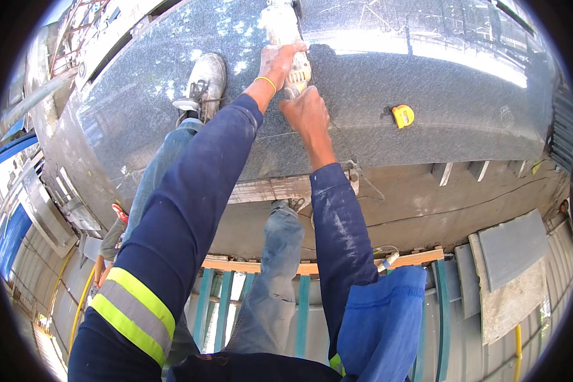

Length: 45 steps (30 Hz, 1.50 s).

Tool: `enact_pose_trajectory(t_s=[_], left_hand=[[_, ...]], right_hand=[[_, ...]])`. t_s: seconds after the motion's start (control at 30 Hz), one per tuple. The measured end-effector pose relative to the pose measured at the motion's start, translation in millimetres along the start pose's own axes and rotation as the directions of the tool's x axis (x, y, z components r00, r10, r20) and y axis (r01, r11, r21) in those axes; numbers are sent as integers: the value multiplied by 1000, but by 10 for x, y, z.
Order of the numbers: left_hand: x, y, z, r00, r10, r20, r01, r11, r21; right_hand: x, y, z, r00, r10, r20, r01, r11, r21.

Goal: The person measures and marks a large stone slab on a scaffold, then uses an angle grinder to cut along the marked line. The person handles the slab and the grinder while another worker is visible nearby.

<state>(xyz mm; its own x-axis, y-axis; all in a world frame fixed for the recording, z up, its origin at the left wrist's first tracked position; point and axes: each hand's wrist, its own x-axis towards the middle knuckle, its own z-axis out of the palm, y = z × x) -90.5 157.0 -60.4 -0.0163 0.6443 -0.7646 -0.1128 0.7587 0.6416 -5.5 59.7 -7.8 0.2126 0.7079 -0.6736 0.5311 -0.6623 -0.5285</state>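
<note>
A dust-covered power tool [280, 22], which looks like an angle grinder, lies lengthwise over a speckled dark grey stone slab [356, 76] at the top centre. My left hand [276, 63], with a yellow band at the wrist, is closed around the tool's body. Just below it, my right hand [307, 121] is closed at the tool's near end. The tool's far tip is cut off at the frame's edge. To the right of my right hand a yellow tape measure [403, 116] rests on the slab. My left shoe [207, 83] is on the slab, left of the tool.
Below the slab's edge is a concrete ledge [414, 207] with a cable. Lower down are teal metal bars [302, 305] along a wooden strip [420, 258]. Grey boards [509, 248] lie at the right. A pliers-like red-handled tool [118, 210] and other clutter are at the left.
</note>
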Motion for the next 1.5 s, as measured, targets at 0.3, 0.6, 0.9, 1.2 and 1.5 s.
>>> enact_pose_trajectory(t_s=[0.3,0.6,0.9,1.2,1.5], left_hand=[[-115,25,40,999,-43,4,43,999,8],[-164,-16,29,1000,-27,3,27,1000,2],[10,14,-3,996,-63,64,66,997,-39],[-201,-146,16,1000,10,-8,-10,1000,0],[38,-79,8,999,-3,46,4,1000,-17]], right_hand=[[-40,67,-18,999,15,31,-15,1000,12],[-92,107,0,999,46,25,-47,998,37],[16,26,4,1000,14,16,-14,1000,21],[-208,80,-57,996,70,53,-69,998,-13],[-24,67,-11,999,26,30,-26,1000,-12]])
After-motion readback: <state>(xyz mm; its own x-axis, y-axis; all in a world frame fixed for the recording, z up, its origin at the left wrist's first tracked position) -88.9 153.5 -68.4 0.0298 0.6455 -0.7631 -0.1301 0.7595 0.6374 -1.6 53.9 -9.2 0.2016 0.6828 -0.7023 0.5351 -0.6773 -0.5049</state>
